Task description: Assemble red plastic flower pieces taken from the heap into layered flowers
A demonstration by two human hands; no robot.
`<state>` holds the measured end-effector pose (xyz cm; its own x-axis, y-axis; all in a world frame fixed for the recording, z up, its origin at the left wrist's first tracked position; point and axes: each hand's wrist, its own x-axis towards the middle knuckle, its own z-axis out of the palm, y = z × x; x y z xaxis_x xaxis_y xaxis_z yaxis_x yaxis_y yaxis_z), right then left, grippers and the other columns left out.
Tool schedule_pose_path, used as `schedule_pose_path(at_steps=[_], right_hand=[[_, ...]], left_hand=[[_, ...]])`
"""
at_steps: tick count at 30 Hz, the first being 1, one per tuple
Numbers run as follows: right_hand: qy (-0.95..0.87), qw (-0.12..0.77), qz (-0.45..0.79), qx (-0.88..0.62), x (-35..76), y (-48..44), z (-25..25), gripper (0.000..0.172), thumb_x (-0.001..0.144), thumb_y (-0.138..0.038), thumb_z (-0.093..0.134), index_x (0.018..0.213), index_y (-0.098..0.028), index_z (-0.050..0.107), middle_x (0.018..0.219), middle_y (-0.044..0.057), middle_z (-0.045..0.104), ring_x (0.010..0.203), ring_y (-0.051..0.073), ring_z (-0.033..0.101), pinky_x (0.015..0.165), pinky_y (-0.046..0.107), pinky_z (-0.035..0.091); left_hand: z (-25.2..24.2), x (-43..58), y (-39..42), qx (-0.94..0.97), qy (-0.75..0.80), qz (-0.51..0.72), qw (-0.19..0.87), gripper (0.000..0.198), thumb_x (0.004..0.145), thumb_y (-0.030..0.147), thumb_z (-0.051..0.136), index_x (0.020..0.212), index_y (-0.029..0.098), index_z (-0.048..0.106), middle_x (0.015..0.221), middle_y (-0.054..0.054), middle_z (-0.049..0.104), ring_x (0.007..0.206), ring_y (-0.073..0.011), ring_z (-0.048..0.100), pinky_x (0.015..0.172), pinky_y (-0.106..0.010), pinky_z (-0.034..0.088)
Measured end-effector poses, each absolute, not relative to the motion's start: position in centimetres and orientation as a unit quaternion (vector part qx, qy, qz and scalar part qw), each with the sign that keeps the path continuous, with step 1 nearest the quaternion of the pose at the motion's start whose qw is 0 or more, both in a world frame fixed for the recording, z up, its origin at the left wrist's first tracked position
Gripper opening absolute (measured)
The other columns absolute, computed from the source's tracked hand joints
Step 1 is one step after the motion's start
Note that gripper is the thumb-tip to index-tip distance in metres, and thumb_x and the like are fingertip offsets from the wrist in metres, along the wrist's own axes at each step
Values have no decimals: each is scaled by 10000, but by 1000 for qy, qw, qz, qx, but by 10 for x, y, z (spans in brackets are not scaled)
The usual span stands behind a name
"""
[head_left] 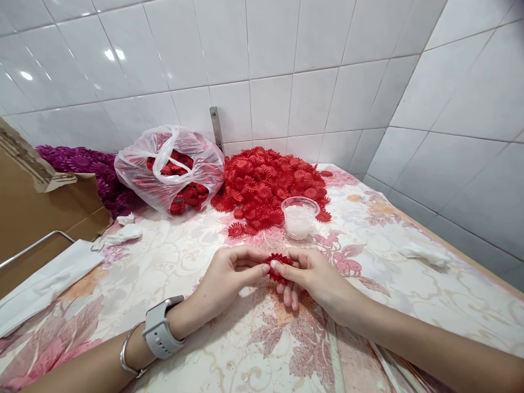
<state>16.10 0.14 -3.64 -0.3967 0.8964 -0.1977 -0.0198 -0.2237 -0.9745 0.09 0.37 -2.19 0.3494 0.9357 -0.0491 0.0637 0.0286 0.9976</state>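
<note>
Between my two hands is a small red artificial flower (279, 266) with pointed petals, held just above the table in front of the plastic cup. My left hand (234, 275) pinches its left edge with thumb and fingertips. From the other side, my right hand (308, 275) grips it, thumb on top and fingers curled underneath. Just beyond the hands stands a clear plastic cup (300, 219) with a whitish substance inside. A large heap of similar red flowers (270, 183) lies behind the cup, against the tiled wall.
Left of the heap sits a tied translucent bag (135, 164) of red flowers. Purple flowers (88, 166) and a cardboard box (53, 218) are farther left. Crumpled white tissue (123, 234) lies near the box, another piece (426, 255) at right. A floral cloth (184, 349) covers the table.
</note>
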Motion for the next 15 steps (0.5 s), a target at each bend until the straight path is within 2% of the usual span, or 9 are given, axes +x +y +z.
schedule_pose_path(at_steps=[6, 15], right_hand=[[-534, 361, 613, -457, 163, -1, -35, 291, 742, -417, 588, 650, -161, 484, 420, -49, 517, 302, 74, 486, 275, 147, 352], [-536, 353, 613, -461, 164, -3, -27, 288, 773, -422, 561, 668, -157, 522, 421, -53, 505, 305, 48, 462, 274, 116, 321]], left_hand=[[-22, 1, 2, 603, 411, 385, 565, 217, 665, 217, 703, 850, 147, 614, 808, -26, 677, 745, -143, 642, 707, -271, 542], [-16, -1, -6, 752, 380, 389, 372, 146, 750, 201, 623, 895, 193, 617, 898, -1, 646, 834, -133, 617, 769, -243, 525]])
